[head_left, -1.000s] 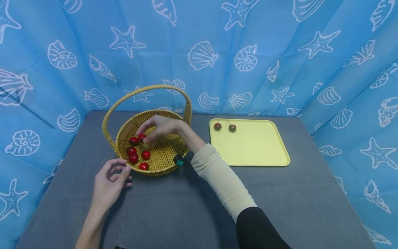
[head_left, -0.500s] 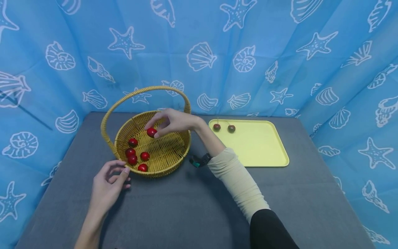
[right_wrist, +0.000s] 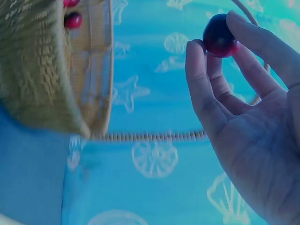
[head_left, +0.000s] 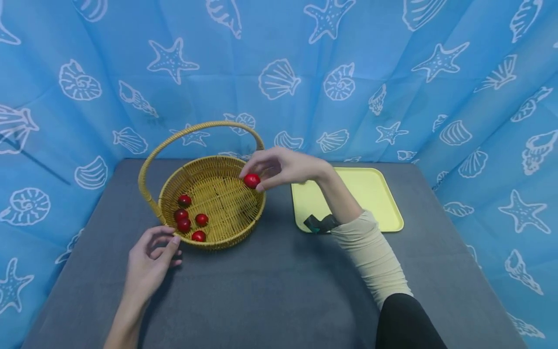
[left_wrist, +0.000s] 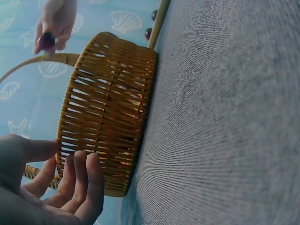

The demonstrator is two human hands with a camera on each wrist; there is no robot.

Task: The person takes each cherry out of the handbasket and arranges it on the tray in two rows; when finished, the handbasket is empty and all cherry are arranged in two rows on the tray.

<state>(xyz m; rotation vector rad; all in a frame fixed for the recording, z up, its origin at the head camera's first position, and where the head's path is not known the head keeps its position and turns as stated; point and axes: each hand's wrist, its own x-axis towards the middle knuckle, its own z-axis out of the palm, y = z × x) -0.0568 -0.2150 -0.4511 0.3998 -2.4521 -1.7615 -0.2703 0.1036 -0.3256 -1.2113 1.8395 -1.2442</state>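
Observation:
A yellow wicker basket (head_left: 213,245) with a tall arched handle stands left of centre in the head view, several red cherries (head_left: 183,225) lying in its left side. At the near-left rim, my left hand (head_left: 150,259) holds the edge between thumb and fingers; the left wrist view shows the fingers (left_wrist: 82,183) against the outer weave. Over the basket's right rim, my right hand (head_left: 287,167) pinches a dark red cherry (head_left: 251,181) between thumb and fingertips. The right wrist view shows this cherry (right_wrist: 220,36) raised apart from the basket.
A pale yellow rectangular tray (head_left: 375,198) lies right of the basket, partly covered by the right forearm. Two dark cherries (left_wrist: 148,33) at the tray show in the left wrist view. A blue shell-print curtain (head_left: 305,111) surrounds the grey table (head_left: 244,300).
My right hand has lifted a cherry out from among the others and carried it rightward to the basket's right rim. The left hand stays at the near-left rim.

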